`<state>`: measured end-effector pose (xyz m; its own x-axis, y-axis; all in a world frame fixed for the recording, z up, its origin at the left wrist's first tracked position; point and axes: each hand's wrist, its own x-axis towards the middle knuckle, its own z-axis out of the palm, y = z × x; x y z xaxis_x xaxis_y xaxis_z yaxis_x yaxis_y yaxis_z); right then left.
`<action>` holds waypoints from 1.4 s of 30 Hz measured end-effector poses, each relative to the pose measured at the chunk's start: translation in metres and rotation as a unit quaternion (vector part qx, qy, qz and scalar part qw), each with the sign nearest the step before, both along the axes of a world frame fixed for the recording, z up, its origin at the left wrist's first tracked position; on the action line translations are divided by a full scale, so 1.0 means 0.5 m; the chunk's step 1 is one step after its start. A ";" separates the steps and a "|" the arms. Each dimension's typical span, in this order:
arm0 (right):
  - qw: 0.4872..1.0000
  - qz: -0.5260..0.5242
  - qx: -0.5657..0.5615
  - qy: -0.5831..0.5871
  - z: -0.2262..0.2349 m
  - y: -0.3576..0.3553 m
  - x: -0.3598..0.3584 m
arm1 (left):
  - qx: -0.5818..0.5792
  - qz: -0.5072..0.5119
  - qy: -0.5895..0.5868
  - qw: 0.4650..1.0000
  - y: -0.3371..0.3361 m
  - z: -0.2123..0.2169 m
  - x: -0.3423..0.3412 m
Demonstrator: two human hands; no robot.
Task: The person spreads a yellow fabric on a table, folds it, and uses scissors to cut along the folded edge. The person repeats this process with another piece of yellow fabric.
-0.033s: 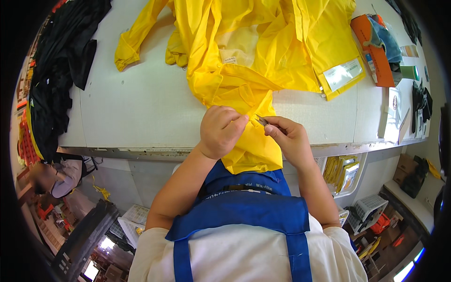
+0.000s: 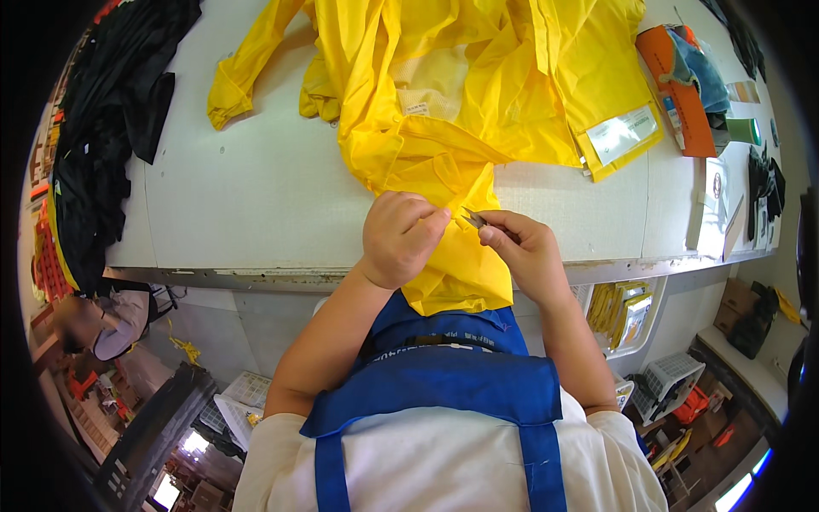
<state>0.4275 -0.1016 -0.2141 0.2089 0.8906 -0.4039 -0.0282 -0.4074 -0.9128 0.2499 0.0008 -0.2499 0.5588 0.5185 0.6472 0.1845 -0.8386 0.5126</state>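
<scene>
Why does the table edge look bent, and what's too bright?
Head view: the fisheye lens bows the table's front edge; head view: bright patches at lower left and lower right are washed out; head view: the left hand and right hand look fairly sharp.

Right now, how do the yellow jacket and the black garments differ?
The yellow jacket spreads across the middle of the table; the black garments lie bunched at its left end. The left hand is at the jacket, away from the black garments. Both are crumpled fabric.
</scene>
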 end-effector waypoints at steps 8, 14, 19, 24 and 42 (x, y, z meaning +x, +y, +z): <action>1.000 0.004 0.010 -0.029 -0.007 0.007 0.002 | 0.014 -0.010 0.009 1.000 0.000 0.005 0.001; 0.999 -0.015 0.000 -0.047 -0.005 0.021 0.001 | -0.007 0.000 0.003 1.000 -0.002 0.001 0.000; 0.937 -0.138 0.026 -0.320 -0.093 -0.033 0.089 | -0.159 0.145 0.080 0.973 0.001 -0.068 -0.026; 0.788 -0.016 -0.019 -0.615 -0.134 -0.090 0.165 | -0.056 0.103 0.270 0.956 0.040 -0.128 -0.062; 0.926 0.145 -0.035 -0.348 -0.173 0.032 0.041 | -0.727 -0.037 -0.174 0.663 0.003 -0.078 -0.090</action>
<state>0.4477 -0.0855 -0.3004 0.1963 0.9267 -0.3203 0.6767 -0.3645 -0.6397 0.2051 0.0021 -0.2890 0.5664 0.7144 -0.4109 -0.1704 0.5894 0.7897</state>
